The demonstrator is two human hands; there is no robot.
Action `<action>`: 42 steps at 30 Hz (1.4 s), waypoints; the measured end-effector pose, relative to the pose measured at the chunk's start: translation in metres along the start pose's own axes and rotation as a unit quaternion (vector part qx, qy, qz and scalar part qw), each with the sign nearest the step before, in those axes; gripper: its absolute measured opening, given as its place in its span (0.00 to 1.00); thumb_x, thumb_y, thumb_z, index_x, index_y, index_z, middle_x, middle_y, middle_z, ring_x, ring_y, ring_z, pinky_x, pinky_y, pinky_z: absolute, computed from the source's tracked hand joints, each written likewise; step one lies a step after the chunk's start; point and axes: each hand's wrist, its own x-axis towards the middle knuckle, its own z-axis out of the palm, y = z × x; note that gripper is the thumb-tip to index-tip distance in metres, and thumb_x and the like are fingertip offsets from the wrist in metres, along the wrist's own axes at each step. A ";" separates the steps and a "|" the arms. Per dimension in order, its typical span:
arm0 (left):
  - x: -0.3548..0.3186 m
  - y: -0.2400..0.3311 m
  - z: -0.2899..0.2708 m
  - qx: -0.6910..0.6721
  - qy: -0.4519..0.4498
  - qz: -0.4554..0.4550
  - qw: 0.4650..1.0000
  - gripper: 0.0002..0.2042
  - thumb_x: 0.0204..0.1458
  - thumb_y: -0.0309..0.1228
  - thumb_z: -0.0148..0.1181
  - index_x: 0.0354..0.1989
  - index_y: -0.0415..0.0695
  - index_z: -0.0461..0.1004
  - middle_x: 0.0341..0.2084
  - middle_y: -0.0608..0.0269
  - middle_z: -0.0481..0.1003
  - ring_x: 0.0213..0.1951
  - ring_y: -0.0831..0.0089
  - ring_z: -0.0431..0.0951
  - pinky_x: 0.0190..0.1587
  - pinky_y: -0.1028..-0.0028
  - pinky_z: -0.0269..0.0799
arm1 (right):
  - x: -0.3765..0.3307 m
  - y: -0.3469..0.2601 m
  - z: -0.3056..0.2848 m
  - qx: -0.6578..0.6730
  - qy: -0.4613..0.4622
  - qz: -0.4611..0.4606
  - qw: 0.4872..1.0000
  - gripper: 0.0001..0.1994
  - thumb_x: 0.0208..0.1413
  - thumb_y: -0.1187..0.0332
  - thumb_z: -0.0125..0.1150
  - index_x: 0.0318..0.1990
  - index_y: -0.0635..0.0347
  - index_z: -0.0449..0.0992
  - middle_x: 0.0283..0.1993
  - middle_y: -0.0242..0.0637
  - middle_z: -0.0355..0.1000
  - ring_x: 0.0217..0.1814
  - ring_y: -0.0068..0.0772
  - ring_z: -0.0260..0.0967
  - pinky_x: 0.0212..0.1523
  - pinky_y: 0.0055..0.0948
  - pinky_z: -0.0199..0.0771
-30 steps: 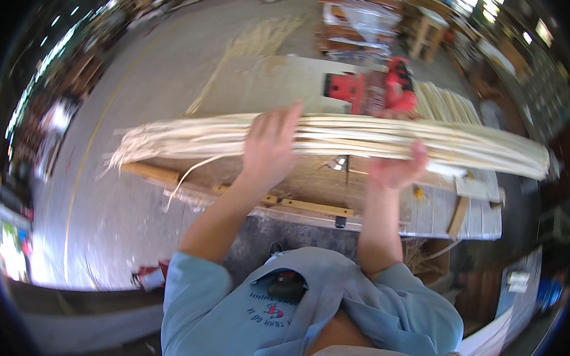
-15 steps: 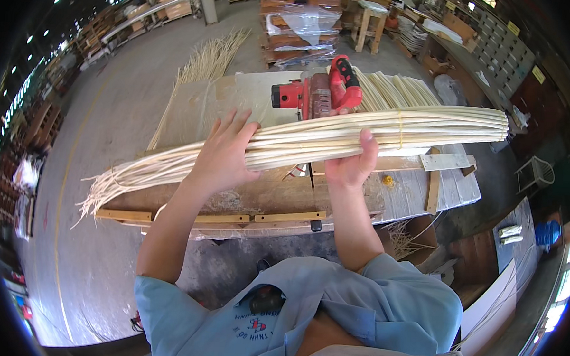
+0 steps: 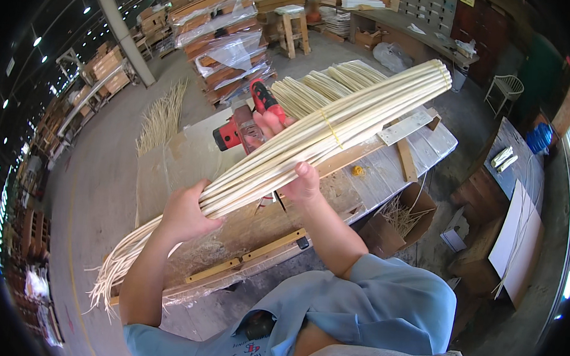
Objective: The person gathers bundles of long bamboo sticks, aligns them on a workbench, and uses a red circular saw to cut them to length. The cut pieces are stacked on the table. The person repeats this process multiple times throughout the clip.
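A long bundle of pale cane rods (image 3: 366, 108) slants across the front of me, its even right end high and its ragged left end low. A thin yellow tie circles it right of the middle. My left hand (image 3: 190, 213) is closed round the bundle's left part. Further along, my right hand (image 3: 303, 184) grips it from below, thumb in front and fingertips showing past its far side. Just behind the bundle, close to those fingertips, a red and black power saw (image 3: 236, 129) stands on the workbench (image 3: 230, 239), partly hidden by the rods.
More pale rods (image 3: 322, 83) lie at the bench's far side, and loose ones (image 3: 162, 120) lie beyond its left end. A wooden strip (image 3: 249, 255) edges the near side. Below on the right stands a cardboard box (image 3: 396, 216) of offcuts. A plastic-wrapped stack (image 3: 224, 46) rises behind.
The bundle has tilted, its right end rising and its left end dropping. My left hand has moved lower and its spread fingers have closed round the rods. The whole view has turned.
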 end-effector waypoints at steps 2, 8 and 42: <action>0.000 0.002 -0.004 -0.021 0.006 0.012 1.000 0.30 0.38 0.40 0.76 0.50 0.39 0.76 0.36 0.44 0.83 0.40 0.49 0.85 0.45 0.59 0.79 | 0.000 -0.005 -0.001 0.018 0.006 0.030 0.999 0.42 0.52 0.56 0.74 0.72 0.50 0.59 0.71 0.48 0.66 0.73 0.57 0.65 0.75 0.58 0.63; 0.001 0.011 -0.017 -0.007 -0.005 0.031 0.999 0.33 0.38 0.41 0.77 0.53 0.37 0.75 0.37 0.42 0.82 0.42 0.48 0.84 0.48 0.59 0.78 | 0.027 -0.007 -0.009 0.101 -0.170 0.003 0.980 0.42 0.49 0.57 0.76 0.71 0.48 0.62 0.68 0.49 0.69 0.71 0.59 0.68 0.74 0.62 0.64; 0.020 0.032 0.012 -0.069 -0.135 0.032 0.988 0.32 0.41 0.39 0.75 0.55 0.36 0.74 0.41 0.43 0.83 0.44 0.58 0.85 0.50 0.64 0.78 | 0.016 -0.094 -0.032 0.007 0.060 -0.130 0.990 0.49 0.54 0.32 0.67 0.75 0.47 0.54 0.53 0.40 0.70 0.63 0.43 0.70 0.66 0.52 0.73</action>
